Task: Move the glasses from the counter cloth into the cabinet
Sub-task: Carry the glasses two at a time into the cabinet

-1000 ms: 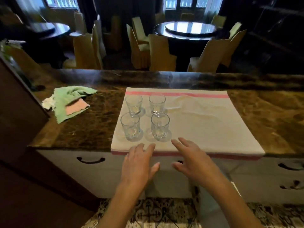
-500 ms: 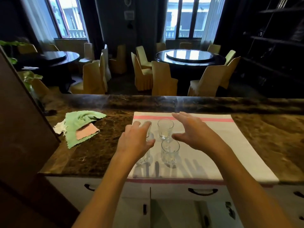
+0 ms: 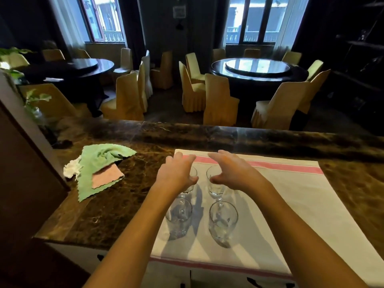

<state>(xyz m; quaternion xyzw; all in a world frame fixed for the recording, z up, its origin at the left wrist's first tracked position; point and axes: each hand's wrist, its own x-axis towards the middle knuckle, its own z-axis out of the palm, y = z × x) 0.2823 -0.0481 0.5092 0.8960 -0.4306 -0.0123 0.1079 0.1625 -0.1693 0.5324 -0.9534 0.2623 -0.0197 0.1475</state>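
Both hands seemingly cupping far glasses

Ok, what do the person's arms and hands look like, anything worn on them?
Both forearms are bare as far as the frame shows: no sleeves in view. The left hand and right hand show no gloves, rings, watch or bracelets, and no markings are visible.
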